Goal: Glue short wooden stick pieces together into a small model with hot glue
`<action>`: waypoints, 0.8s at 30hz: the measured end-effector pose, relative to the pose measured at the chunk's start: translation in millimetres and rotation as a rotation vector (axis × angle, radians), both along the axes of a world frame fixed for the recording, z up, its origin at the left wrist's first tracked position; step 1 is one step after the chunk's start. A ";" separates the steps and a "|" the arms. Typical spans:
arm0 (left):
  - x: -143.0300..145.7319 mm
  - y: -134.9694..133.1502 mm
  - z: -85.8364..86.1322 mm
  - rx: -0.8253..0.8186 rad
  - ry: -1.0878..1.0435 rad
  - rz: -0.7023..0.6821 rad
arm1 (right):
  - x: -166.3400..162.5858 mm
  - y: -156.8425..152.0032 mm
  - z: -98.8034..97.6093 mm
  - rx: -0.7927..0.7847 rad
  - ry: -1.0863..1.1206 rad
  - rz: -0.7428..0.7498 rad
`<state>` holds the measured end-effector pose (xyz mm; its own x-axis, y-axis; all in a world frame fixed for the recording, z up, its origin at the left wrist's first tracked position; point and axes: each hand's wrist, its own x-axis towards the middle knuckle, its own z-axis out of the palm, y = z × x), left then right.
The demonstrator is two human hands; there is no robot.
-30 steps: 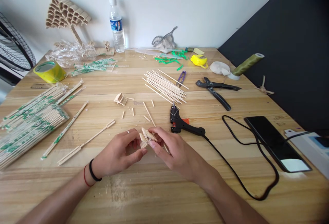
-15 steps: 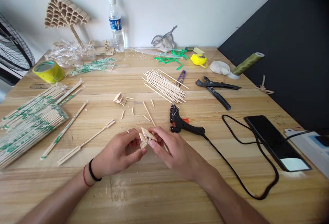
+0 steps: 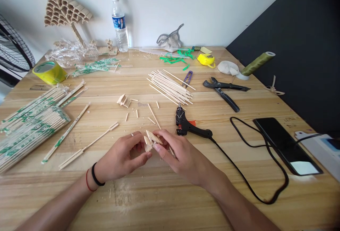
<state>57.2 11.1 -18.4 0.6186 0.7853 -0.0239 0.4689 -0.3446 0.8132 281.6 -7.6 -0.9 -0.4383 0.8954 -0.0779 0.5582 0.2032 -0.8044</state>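
Note:
Between my two hands is a small model piece made of short wooden sticks glued side by side [image 3: 152, 139], with two slanted panels. My right hand [image 3: 183, 156] pinches its right side between thumb and fingers. The fingers of my left hand [image 3: 123, 156] curl against its left side, and the thumb lies at its lower edge. A long thin stick [image 3: 154, 116] lies beyond the piece and passes behind my right fingers. A similar small stick piece [image 3: 124, 100] and several cut stick bits [image 3: 137, 113] lie farther off. The black glue gun [image 3: 192, 126] rests right of my right hand.
Loose sticks [image 3: 170, 87] lie mid-table beside purple snips [image 3: 187, 79]. Black cutters [image 3: 225, 91], a phone [image 3: 287, 146] and a looping cable are at the right. Wrapped chopsticks [image 3: 32, 132] and yellow tape [image 3: 49, 73] occupy the left. A bottle [image 3: 120, 29] stands at the back.
The view has shifted very slightly. Both hands keep the same hold on the stick piece, and nothing else has visibly moved.

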 end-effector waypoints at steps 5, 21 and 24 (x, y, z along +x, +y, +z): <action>0.1 0.3 -0.8 0.008 0.002 0.006 | 0.0 0.1 -0.7 0.028 -0.025 0.007; -0.3 -1.3 -0.7 0.019 0.014 -0.002 | 0.0 -0.8 0.7 0.044 -0.019 0.006; -0.6 -1.4 -0.9 0.020 0.014 -0.002 | -0.2 -0.9 0.4 0.046 -0.020 0.000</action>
